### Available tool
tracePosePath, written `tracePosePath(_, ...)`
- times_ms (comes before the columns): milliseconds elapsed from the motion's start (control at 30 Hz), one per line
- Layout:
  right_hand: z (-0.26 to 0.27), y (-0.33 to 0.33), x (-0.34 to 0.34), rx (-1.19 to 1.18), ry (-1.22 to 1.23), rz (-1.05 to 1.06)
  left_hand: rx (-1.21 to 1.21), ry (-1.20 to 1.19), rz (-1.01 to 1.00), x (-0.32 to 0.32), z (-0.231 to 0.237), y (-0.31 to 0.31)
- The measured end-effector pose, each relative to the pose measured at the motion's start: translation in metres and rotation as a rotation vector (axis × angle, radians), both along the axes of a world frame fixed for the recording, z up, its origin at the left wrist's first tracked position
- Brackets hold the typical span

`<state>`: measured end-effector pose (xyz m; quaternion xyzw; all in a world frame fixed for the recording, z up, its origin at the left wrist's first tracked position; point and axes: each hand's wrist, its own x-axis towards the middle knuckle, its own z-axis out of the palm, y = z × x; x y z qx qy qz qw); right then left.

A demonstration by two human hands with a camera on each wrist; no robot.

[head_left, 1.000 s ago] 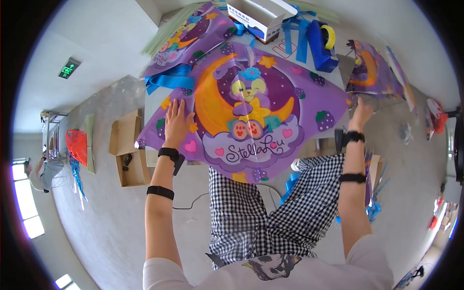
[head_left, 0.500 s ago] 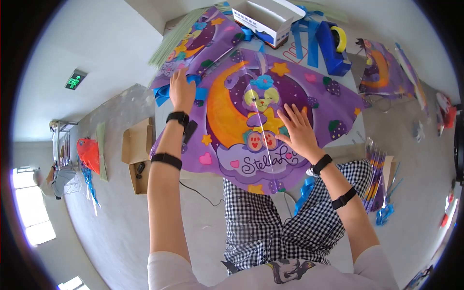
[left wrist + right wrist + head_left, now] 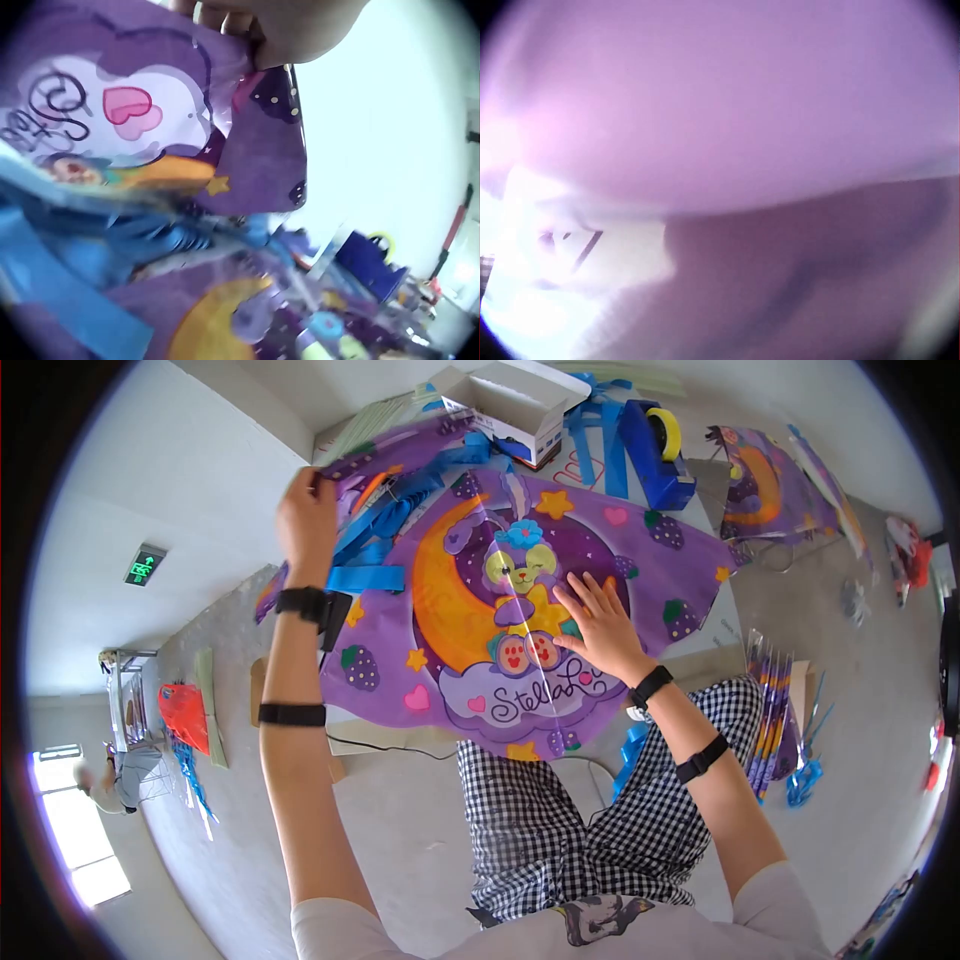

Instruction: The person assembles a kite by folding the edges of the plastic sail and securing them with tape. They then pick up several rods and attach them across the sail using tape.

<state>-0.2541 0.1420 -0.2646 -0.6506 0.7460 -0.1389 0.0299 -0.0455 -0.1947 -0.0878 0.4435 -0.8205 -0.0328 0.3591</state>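
A purple printed kite (image 3: pixel 385 680) with a cartoon rabbit, an orange moon and "StellaLou" lettering lies spread on the table in front of the person. On its right half rests the right hand (image 3: pixel 605 630), fingers spread and flat. The left hand (image 3: pixel 308 525) grips the edge of a second purple kite (image 3: pixel 400 442) and holds that edge up; in the left wrist view this kite (image 3: pixel 259 161) hangs from the curled fingers. Beneath the raised kite lie folded blue ribbons (image 3: pixel 365 578). The right wrist view is mostly a blurred close-up.
At the table's back stand an open white box (image 3: pixel 515 415) and a blue tape dispenser (image 3: pixel 645 465) with yellow tape. Another purple kite (image 3: pixel 765 485) is at the far right. Rolled kites (image 3: pixel 768 725) stand beside the person's right leg. A black cable (image 3: pixel 395 748) crosses below the table edge.
The left hand has left the front kite, reached to the kite at the back left and pulled its edge up leftward, uncovering blue ribbons. The right hand has moved from the right corner onto the front kite.
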Motion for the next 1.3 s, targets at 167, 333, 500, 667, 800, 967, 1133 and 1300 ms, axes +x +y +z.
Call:
tracePosePath(167, 0.022, -0.009, -0.004, -0.05, -0.134, -0.038, 0.633, 0.671, -0.436, 0.055, 0.098, 0.055)
tracePosePath(333, 0.16, 0.045, 0.066, -0.392, -1.363, -0.088, 1.135, 1.316, -0.408, 0.097, 0.113, 0.2)
tracePosePath(500, 0.159, 0.111, 0.097, -0.149, -2.047, -0.101, 1.162, 1.347, -0.469, 0.114, 0.047, 0.267)
tracePosePath(667, 0.157, 0.177, 0.095, -0.658, -1.902, -0.435, 1.018, 1.032, -0.277, 0.092, -0.002, 0.317)
tracePosePath(800, 0.092, 0.213, 0.081, -0.743, -1.813, -0.754, 1.199, 0.518, -0.203, 0.09, -0.061, 0.329)
tracePosePath(967, 0.048, 0.244, 0.092, -0.571, -2.047, -0.832, 1.754, 0.662, -0.246, 0.102, -0.128, 0.347)
tracePosePath(1133, 0.078, 0.241, 0.098, -0.438, -1.994, -0.668, 1.867, 0.772, -0.225, 0.125, -0.152, 0.363)
tracePosePath(1300, 0.132, 0.21, 0.116, -0.601, -1.245, -0.209, 2.134, 0.729, -0.112, 0.142, -0.18, 0.364)
